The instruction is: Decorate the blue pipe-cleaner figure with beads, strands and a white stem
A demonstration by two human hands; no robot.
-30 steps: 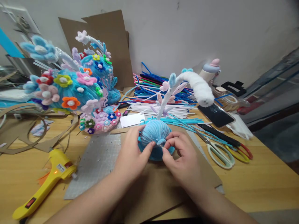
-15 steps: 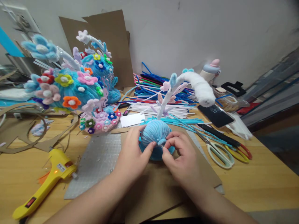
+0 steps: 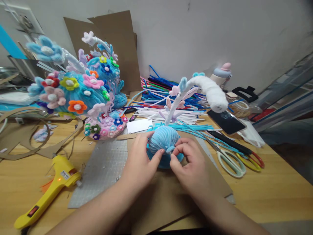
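Note:
A light blue pipe-cleaner ball [image 3: 163, 140] sits on a brown cardboard sheet [image 3: 215, 176] at the table's middle. A white fuzzy branch [image 3: 207, 89] with small pink and blue flowers rises from the ball's top. My left hand [image 3: 140, 161] wraps the ball's left side, thumb pressed on its front. My right hand [image 3: 190, 163] pinches a small light blue pipe-cleaner piece [image 3: 169, 150] against the ball's lower right front.
A yellow glue gun [image 3: 49, 192] lies at front left beside a grey cutting mat [image 3: 102, 169]. Finished flower-covered blue craft pieces [image 3: 80, 91] stand at back left. Loose pipe cleaners [image 3: 161, 94], a phone [image 3: 226, 120], and scissors [image 3: 230, 160] lie to the right.
Hardly anything differs; my hands keep the same grip on the ball, and the view has shifted very slightly.

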